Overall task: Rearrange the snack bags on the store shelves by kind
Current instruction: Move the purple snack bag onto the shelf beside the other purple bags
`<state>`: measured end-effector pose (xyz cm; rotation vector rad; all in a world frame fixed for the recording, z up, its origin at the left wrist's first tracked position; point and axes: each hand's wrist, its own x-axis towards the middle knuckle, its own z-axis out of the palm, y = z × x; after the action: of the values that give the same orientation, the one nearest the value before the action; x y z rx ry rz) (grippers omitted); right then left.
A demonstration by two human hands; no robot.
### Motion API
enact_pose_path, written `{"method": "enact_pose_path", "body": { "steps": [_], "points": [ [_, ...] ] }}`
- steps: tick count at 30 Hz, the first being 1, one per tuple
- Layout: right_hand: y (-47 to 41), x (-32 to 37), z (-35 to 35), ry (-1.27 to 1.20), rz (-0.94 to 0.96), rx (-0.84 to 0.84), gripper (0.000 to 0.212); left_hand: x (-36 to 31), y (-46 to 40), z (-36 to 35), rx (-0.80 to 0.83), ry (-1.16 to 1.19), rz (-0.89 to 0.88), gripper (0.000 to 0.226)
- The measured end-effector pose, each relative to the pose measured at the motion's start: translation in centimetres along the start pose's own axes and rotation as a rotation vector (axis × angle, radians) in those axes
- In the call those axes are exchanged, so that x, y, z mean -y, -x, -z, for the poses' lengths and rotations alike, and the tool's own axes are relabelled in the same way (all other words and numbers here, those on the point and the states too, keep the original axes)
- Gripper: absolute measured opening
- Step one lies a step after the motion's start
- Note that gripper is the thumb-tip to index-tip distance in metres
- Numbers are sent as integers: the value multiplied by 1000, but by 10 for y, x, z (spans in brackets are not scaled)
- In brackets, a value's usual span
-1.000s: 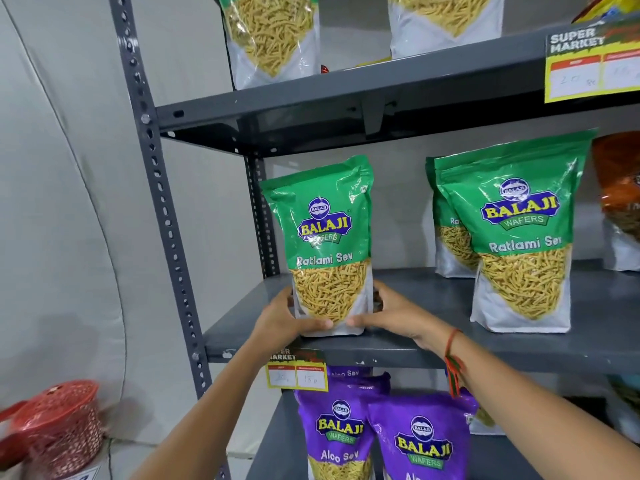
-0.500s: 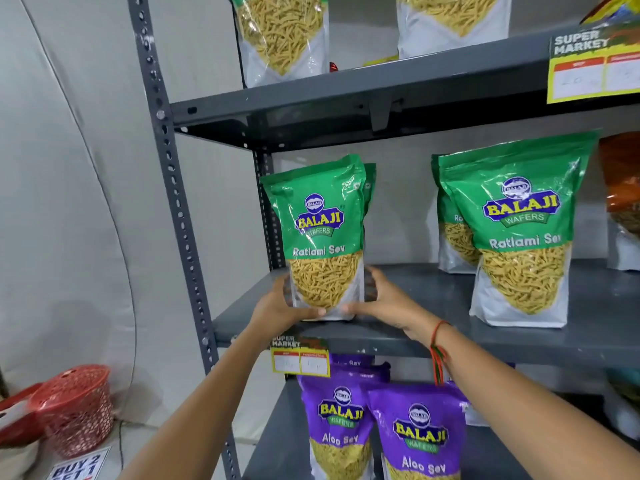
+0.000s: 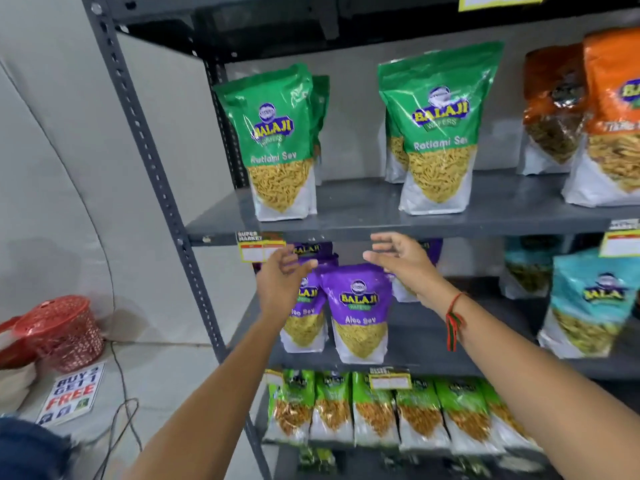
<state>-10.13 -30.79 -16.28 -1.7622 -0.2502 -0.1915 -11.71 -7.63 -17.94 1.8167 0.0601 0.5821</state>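
Head view showed both hands empty, fingers spread: left hand [image 3: 282,271] and right hand [image 3: 403,261] hovering just under the shelf edge [image 3: 433,226]. Straight above them stood the green snack bag [image 3: 282,143], upright, another green one tucked behind. Right of the hands, a second green pair [image 3: 440,133], then orange bags [image 3: 609,109]. Between the hands, lower, stood the purple bag [image 3: 360,313]. Likely next: taking that purple one. Best gripped low on both sides, kept upright, eased clear of its neighbour without tipping the row.
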Motion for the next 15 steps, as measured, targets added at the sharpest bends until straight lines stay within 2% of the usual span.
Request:
{"method": "enact_pose_path", "body": {
  "steps": [5,7,10,12,15],
  "points": [
    [23,-89,19,40,-220,-59,48,72,37,-41,159,-179,254,51],
    [20,-130,21,63,-334,-60,60,103,44,-59,254,-283,312,43],
    [13,-186,15,116,-482,85,83,145,49,-86,411,-384,359,35],
    [8,-218,9,146,-511,175,95,162,54,-101,478,-303,440,51],
    [1,-245,1,117,-469,244,84,189,53,-117,427,-189,511,92]
  ]
}}
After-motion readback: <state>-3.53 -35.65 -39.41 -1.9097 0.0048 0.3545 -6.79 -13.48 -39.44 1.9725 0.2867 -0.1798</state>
